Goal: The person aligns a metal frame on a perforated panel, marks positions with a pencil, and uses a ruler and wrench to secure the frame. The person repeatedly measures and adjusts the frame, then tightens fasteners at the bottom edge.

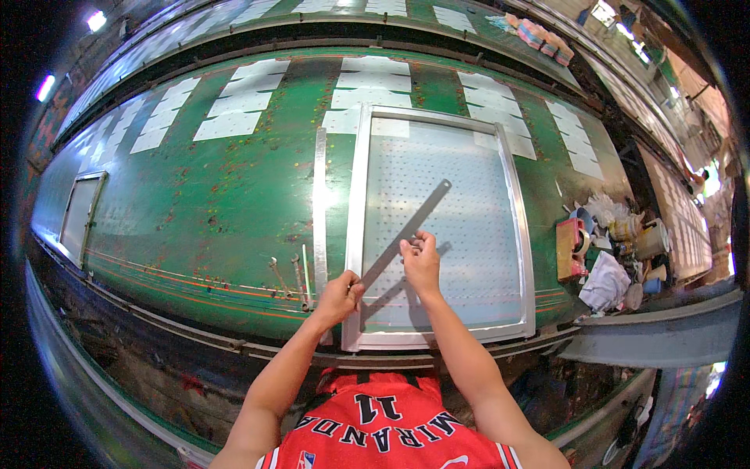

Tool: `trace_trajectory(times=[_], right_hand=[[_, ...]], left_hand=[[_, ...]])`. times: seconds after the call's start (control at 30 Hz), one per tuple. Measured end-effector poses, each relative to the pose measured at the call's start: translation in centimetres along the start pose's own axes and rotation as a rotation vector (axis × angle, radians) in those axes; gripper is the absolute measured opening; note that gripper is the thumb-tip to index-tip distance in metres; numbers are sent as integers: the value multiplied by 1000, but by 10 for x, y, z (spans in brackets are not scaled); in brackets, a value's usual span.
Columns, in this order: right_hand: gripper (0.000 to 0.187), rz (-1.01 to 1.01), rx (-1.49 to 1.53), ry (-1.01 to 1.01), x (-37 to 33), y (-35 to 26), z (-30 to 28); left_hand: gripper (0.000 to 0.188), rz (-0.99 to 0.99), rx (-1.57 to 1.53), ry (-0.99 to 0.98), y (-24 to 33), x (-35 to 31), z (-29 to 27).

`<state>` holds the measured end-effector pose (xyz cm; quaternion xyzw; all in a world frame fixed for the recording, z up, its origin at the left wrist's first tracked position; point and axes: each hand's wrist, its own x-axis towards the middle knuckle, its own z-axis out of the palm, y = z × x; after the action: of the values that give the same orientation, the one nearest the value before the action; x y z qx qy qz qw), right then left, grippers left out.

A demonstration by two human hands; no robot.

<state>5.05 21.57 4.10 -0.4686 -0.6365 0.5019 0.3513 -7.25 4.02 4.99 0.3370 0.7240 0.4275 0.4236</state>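
A silk-screen frame (356,211) with a pale metal border lies flat on the green table, its translucent mesh (476,211) covered in rows of small dots. Slanting over the mesh is a grey steel ruler (426,205) with a hole at its far end. My left hand (341,298) is closed on the ruler's near end, at the frame's left side. Beside the ruler's middle, my right hand (422,262) has its fingers curled together; anything between them is too small to make out. The ruler's shadow falls on the mesh.
Left of the frame lie a long metal strip (319,199) and wrenches (297,277). White sheets (238,98) sit in columns across the green table (258,184). A smaller frame (82,215) rests far left. Tape, cups and a crumpled cloth (605,281) crowd the right edge.
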Motion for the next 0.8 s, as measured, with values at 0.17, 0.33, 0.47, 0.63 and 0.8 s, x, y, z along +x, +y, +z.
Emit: trace_trajectory(times=[0.17,0.33,0.47,0.63,0.8], right_hand=[[28,135,264,-333,27,12,-48],[24,231,400,-451,60,17,-71],[24,183,249,-404,83,20,-89],[25,308,368,-406,93,27,-103],[30,322,365,-397,94,32,-116]], left_hand=[[17,32,-48,39,28,18,56],[19,196,123,116,38,41,96],[28,389,495,554,29,68,89],[56,165,709,857,5,91,58],[68,-26,479,685,-25,94,33]])
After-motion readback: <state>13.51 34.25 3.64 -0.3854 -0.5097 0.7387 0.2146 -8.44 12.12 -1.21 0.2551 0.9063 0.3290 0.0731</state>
